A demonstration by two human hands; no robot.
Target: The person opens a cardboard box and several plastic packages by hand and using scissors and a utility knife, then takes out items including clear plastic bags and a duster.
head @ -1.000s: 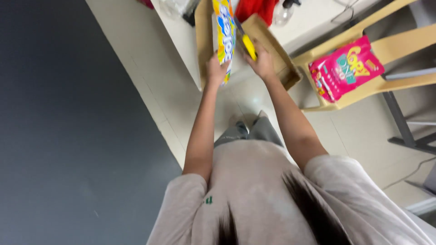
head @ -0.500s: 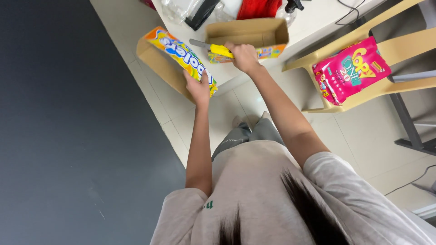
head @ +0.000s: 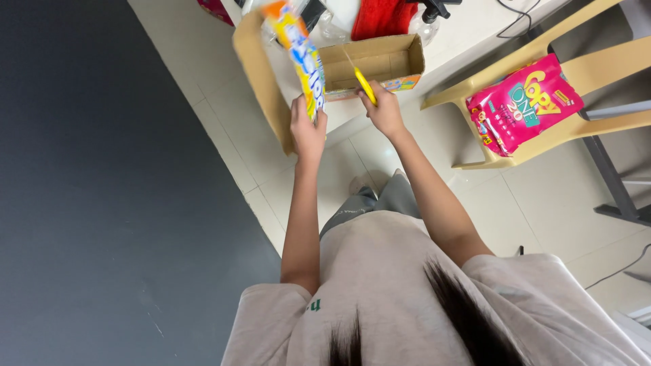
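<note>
Swung upright since half a second ago: colourful box flap (head: 298, 51), long axis toward upper frame, gripped by left hand (head: 307, 132); right hand (head: 385, 112) just right, clutching yellow cutter (head: 365, 85) near cardboard box (head: 380, 61)

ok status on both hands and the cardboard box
Left hand grips printed cardboard piece, raised. Right hand holds yellow cutter at open box. Nothing between the hands.
</note>
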